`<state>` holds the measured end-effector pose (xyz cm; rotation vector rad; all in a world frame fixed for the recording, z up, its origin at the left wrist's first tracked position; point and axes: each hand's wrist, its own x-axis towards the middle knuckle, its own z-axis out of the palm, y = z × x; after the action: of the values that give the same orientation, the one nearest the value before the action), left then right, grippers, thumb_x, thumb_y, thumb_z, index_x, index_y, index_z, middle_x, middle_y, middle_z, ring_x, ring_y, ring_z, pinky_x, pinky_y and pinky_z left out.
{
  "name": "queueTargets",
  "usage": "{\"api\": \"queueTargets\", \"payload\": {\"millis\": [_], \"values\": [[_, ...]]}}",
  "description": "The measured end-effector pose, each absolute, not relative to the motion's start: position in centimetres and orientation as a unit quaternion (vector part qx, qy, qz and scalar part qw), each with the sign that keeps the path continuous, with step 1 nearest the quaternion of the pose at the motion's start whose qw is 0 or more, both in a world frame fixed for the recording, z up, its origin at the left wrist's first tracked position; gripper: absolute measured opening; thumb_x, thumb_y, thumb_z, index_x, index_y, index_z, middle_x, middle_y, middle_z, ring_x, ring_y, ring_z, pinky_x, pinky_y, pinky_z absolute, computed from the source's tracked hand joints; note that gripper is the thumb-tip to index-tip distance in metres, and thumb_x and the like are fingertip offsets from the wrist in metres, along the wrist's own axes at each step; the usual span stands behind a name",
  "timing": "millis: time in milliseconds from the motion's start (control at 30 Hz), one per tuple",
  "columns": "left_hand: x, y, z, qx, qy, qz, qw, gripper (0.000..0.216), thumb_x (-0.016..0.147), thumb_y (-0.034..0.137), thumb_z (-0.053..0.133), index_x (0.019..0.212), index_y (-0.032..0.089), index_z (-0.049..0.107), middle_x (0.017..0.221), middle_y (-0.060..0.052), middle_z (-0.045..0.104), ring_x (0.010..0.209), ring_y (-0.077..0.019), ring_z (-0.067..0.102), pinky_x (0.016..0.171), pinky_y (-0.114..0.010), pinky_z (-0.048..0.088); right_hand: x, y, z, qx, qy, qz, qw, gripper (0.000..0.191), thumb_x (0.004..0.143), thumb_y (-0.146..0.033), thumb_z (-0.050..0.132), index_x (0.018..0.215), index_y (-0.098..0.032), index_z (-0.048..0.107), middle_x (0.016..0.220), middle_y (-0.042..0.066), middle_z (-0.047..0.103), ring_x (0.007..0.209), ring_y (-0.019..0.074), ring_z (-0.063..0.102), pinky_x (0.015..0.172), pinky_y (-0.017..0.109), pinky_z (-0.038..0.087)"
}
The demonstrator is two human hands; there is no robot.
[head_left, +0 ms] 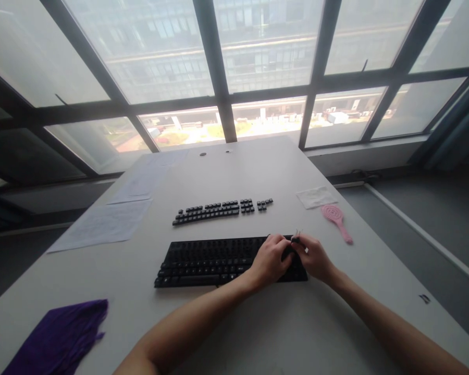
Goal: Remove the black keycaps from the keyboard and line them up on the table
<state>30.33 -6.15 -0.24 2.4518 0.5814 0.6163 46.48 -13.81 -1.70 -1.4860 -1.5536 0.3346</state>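
A black keyboard (203,260) lies in front of me, its upper rows stripped of keycaps while the lower rows still carry theirs. Over its right end, my left hand (271,259) is closed, fingers bent and their tips near my right fingertips; what they grip is hidden. My right hand (313,256) pinches a small wire keycap puller (299,232), its thin prongs pointing up. A dark keycap (295,239) shows between the two hands. Behind the keyboard, removed black keycaps (222,211) lie in rows.
On the right are a pink hairbrush (333,214), a white tissue (316,197) and a small dark item (424,299) near the table edge. Purple cloth (62,333) lies front left, paper sheets (101,224) behind it. Windows rise beyond the white table (254,172).
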Motion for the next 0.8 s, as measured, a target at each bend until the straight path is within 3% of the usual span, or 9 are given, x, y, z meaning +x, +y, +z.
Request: {"api": "queueTargets", "payload": {"millis": [233, 500, 633, 800], "values": [[30.8, -5.4, 0.6, 0.935, 0.222, 0.149, 0.233, 0.004, 0.087, 0.021, 0.064, 0.089, 0.022, 0.068, 0.096, -0.003, 0.064, 0.089, -0.0179, 0.059, 0.08, -0.028, 0.048, 46.7, -14.9, -2.4, -0.523, -0.749, 0.032, 0.405, 0.025, 0.098, -0.016, 0.042, 0.085, -0.022, 0.062, 0.071, 0.004, 0.055, 0.068, 0.0196, 0.048, 0.064, 0.031, 0.04], [31.3, -5.4, 0.5, 0.936, 0.229, 0.157, 0.218, 0.009, 0.091, 0.028, 0.064, 0.099, 0.023, 0.066, 0.102, -0.003, 0.065, 0.095, -0.0188, 0.061, 0.082, -0.028, 0.05, 46.1, -14.2, -3.9, -0.618, -0.488, 0.161, 0.594, 0.014, 0.093, -0.03, 0.058, 0.084, -0.02, 0.065, 0.076, 0.004, 0.068, 0.069, 0.0202, 0.063, 0.065, 0.031, 0.05], [31.3, -5.6, 0.5, 0.923, 0.228, 0.184, 0.25, 0.01, 0.094, 0.027, 0.059, 0.101, 0.021, 0.063, 0.103, -0.004, 0.063, 0.091, -0.0183, 0.061, 0.08, -0.028, 0.051, 46.1, -13.9, -4.3, -0.621, -0.424, 0.205, 0.626, 0.02, 0.092, -0.037, 0.059, 0.085, -0.019, 0.065, 0.073, 0.004, 0.069, 0.068, 0.0215, 0.065, 0.063, 0.032, 0.051], [31.1, -5.4, 0.2, 0.902, 0.193, 0.247, 0.296, 0.018, 0.096, 0.027, 0.058, 0.112, 0.021, 0.056, 0.102, -0.005, 0.061, 0.094, -0.0187, 0.059, 0.085, -0.031, 0.051, 45.8, -14.1, -3.5, -0.642, -0.433, 0.164, 0.61, 0.022, 0.096, -0.039, 0.054, 0.086, -0.02, 0.061, 0.077, 0.004, 0.07, 0.072, 0.0205, 0.065, 0.069, 0.031, 0.05]]}}
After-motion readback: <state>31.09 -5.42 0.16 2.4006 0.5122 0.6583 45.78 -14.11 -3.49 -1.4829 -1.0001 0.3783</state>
